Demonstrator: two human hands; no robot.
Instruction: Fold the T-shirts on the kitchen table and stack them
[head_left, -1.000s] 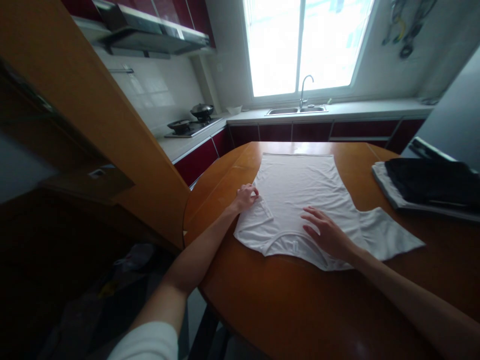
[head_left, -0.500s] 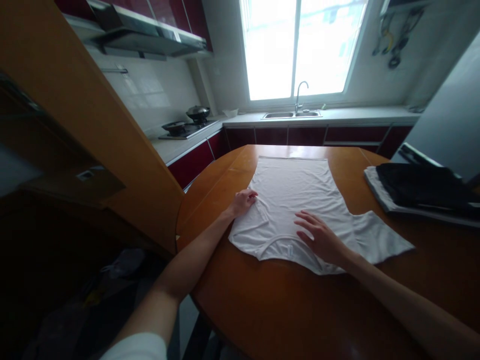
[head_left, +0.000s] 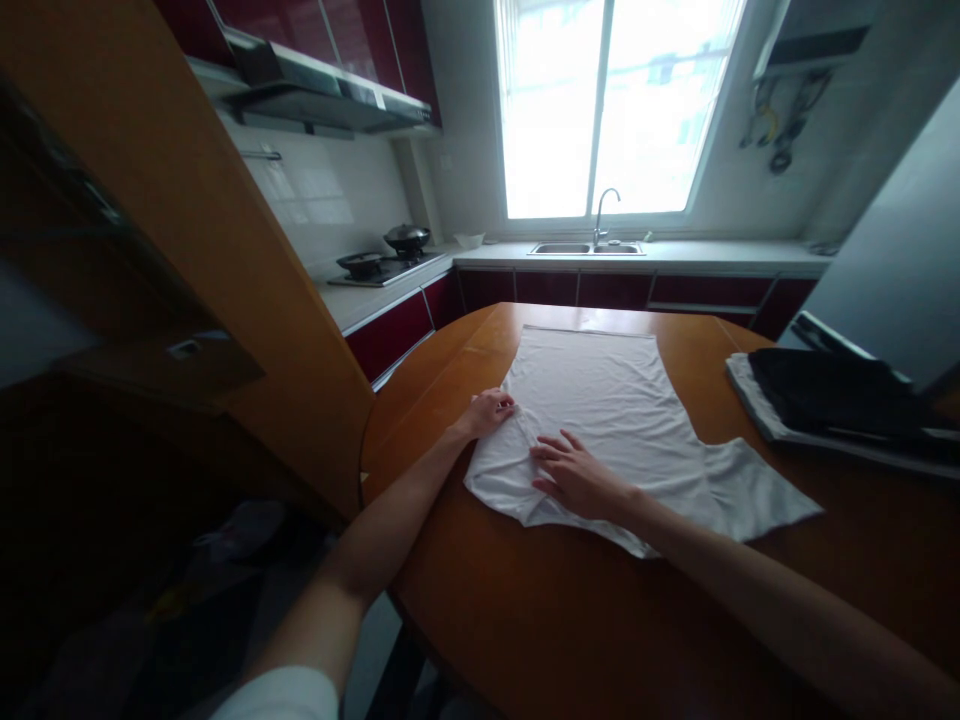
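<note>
A white T-shirt (head_left: 611,410) lies flat on the round wooden table (head_left: 570,620), its neck toward me and its hem toward the window. My left hand (head_left: 489,412) pinches the folded-in left sleeve at the shirt's left edge. Fingers spread, my right hand (head_left: 574,477) rests flat on the cloth near the neckline, close beside the left hand. The right sleeve (head_left: 757,495) sticks out to the right on the table.
A stack of folded dark and white clothes (head_left: 832,400) sits at the table's right edge. A tall wooden panel (head_left: 225,260) stands left of the table. Behind are a stove with a pan (head_left: 386,262), a sink with a tap (head_left: 592,245) and a bright window.
My right hand has slid left across the shirt, from the neckline's right side to just beside the left hand. The left hand stays on the folded sleeve.
</note>
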